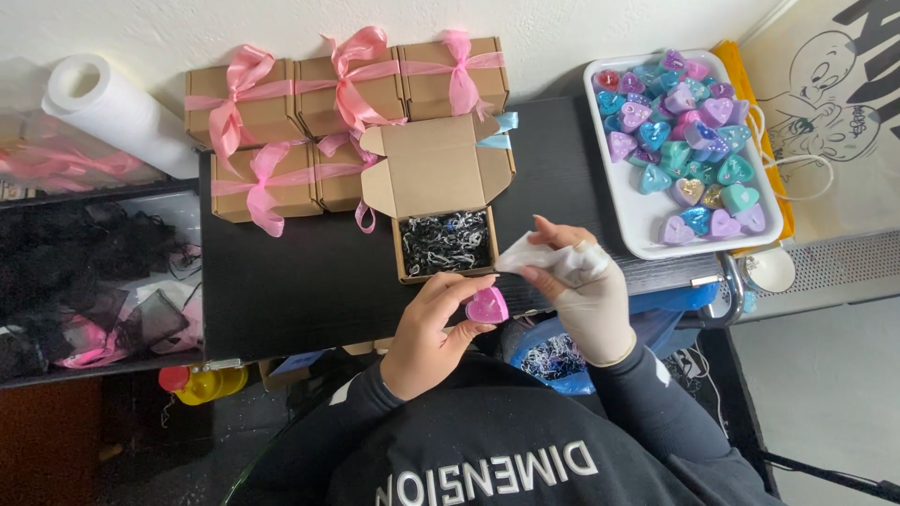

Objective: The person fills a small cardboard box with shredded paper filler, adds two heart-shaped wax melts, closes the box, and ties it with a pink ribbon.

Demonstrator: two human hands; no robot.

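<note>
Fingers (448, 292) of the left hand (427, 333) are curled shut around a pink heart-shaped piece (487, 305), held just above the near edge of the black table (300, 272). Right hand (586, 290) (white glove) pinches a white cloth (539, 253), fingers closed on it, touching the heart. Table stands against a white wall (562, 28). Count: five closed brown boxes (248, 103) tied with pink ribbon; one open box (441, 201) holding black-and-white shredded filler. White tray (647, 225) at right carries many heart pieces, too crowded to count. One white paper roll (103, 103) at left.
</note>
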